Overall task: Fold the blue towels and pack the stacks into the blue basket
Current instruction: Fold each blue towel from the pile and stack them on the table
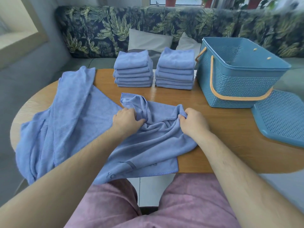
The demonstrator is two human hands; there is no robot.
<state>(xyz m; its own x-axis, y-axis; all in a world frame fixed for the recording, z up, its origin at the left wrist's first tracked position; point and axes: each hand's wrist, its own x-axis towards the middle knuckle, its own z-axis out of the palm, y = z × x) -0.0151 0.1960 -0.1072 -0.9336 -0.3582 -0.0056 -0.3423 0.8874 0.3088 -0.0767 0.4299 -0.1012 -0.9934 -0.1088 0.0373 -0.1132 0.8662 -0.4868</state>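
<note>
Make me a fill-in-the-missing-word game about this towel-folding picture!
1. The left hand and right hand grip one crumpled ____.
2. Behind it stand ____ stacks of folded towels.
3. The basket has ____ handles.
4. The lid lies beside the basket on the ____.

Missing words: towel; two; orange; table.

Blue towels (148, 142), blue basket (238, 79) with orange handles (230, 97), leaf-patterned sofa (115, 25)
</note>
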